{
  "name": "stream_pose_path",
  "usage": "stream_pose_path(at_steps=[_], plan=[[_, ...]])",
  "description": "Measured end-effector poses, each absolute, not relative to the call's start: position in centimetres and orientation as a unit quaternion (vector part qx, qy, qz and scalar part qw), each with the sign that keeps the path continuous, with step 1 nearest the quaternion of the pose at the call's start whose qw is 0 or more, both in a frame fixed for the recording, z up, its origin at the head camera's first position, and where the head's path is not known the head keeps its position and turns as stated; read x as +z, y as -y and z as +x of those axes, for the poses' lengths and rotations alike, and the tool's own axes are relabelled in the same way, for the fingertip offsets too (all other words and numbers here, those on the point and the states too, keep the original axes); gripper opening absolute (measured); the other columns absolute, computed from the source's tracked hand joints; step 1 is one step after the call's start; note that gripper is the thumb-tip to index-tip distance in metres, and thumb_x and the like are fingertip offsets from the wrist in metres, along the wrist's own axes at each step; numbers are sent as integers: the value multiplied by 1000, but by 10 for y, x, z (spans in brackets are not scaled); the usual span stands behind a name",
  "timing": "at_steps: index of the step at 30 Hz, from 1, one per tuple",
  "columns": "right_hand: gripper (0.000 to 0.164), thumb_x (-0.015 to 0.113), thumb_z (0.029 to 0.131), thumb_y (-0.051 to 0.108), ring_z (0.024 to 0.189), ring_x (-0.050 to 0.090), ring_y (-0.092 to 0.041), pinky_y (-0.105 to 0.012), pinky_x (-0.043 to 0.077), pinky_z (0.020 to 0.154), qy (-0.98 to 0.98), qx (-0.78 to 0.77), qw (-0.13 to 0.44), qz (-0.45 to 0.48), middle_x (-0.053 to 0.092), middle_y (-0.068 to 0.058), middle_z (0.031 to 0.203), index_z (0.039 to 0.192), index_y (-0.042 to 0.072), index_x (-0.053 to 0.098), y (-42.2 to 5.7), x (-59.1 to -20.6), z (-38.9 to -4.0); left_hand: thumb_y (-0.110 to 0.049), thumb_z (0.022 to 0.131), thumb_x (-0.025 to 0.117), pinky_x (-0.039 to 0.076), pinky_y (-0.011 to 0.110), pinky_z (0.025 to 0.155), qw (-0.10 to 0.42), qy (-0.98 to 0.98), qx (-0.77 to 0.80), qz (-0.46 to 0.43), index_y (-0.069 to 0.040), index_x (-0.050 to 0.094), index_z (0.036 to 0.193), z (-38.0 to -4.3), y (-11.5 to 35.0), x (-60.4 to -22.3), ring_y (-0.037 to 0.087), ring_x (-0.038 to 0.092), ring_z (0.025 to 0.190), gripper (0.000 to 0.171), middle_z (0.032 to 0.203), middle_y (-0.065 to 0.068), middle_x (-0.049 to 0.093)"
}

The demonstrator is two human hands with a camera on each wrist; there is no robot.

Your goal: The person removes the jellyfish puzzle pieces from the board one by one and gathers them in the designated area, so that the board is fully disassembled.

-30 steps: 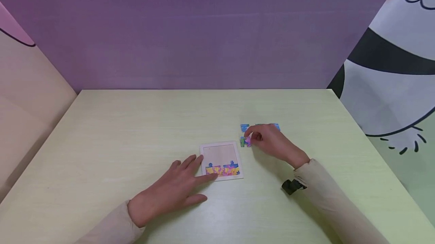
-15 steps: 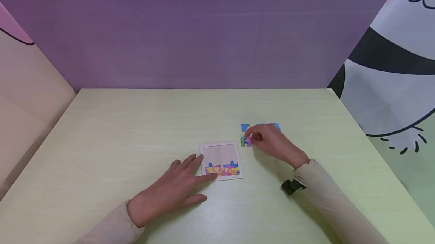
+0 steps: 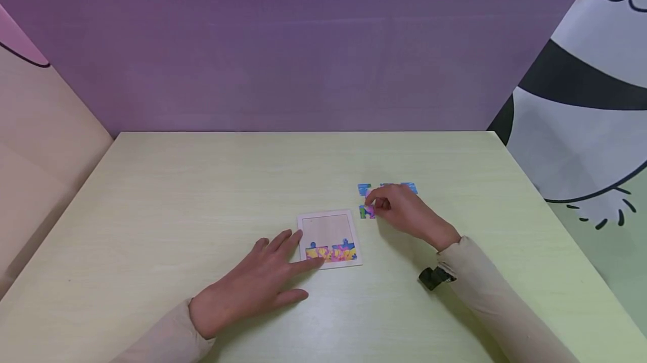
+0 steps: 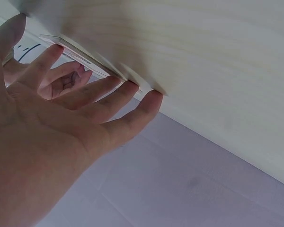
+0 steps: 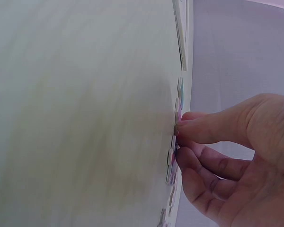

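A square white puzzle tray (image 3: 327, 230) lies flat on the table, with colourful jigsaw pieces (image 3: 331, 252) along its near edge. My left hand (image 3: 258, 281) has its fingers spread; the fingertips rest on the tray's left side and near edge. Right of the tray, my right hand (image 3: 406, 211) is curled, with thumb and index finger pinching at a green-and-pink jigsaw piece (image 3: 367, 212) on the table. In the right wrist view, the thumb (image 5: 213, 127) partly hides the pinched spot. The left wrist view shows the left hand (image 4: 71, 118) at the tray's edge.
Several other loose jigsaw pieces lie behind and under the right hand, among them a blue one (image 3: 364, 189) and another at the right (image 3: 410, 187). The pale table (image 3: 227, 177) ends at a purple wall (image 3: 303, 42). A black device (image 3: 434, 278) sits at the right wrist.
The green-and-pink jigsaw piece has shifted slightly right and looks a little turned under the right fingertips. The left hand and the tray have not moved.
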State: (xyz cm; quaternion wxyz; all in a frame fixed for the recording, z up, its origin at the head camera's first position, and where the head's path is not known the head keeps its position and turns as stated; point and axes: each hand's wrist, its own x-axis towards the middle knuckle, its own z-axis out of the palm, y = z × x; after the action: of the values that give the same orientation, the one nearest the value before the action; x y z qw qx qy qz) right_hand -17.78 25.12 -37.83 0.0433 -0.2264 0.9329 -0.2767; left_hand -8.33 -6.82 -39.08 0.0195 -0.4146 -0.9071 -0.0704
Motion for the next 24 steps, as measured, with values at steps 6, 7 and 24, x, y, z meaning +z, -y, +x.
stream_pose_path(at_steps=[6, 7, 24], plan=[[17, 68, 89, -4, 75, 58, -14, -29, 52, 67, -935, -269, 40, -227, 69, -2, 84, 102, 4, 74, -251, -377, -177, -47, 90, 70, 44, 53, 91, 17, 908, -67, -412, -33, 59, 140, -83, 68, -390, 38, 45, 132, 53, 145, 23, 48], [16, 69, 89, -4, 74, 58, -14, -29, 52, 67, -936, -267, 37, -228, 69, -2, 84, 102, 4, 74, -250, -376, -176, -47, 90, 70, 44, 53, 91, 19, 908, -67, -413, -33, 59, 139, -83, 69, -390, 38, 45, 132, 53, 144, 23, 48], [20, 65, 88, -5, 81, 60, -16, -34, 52, 75, -933, -258, 20, -250, 69, -3, 86, 103, 4, 76, -226, -360, -160, -47, 89, 70, 45, 52, 90, 25, 906, -69, -416, -32, 61, 138, -82, 71, -391, 38, 47, 130, 51, 143, 23, 49]])
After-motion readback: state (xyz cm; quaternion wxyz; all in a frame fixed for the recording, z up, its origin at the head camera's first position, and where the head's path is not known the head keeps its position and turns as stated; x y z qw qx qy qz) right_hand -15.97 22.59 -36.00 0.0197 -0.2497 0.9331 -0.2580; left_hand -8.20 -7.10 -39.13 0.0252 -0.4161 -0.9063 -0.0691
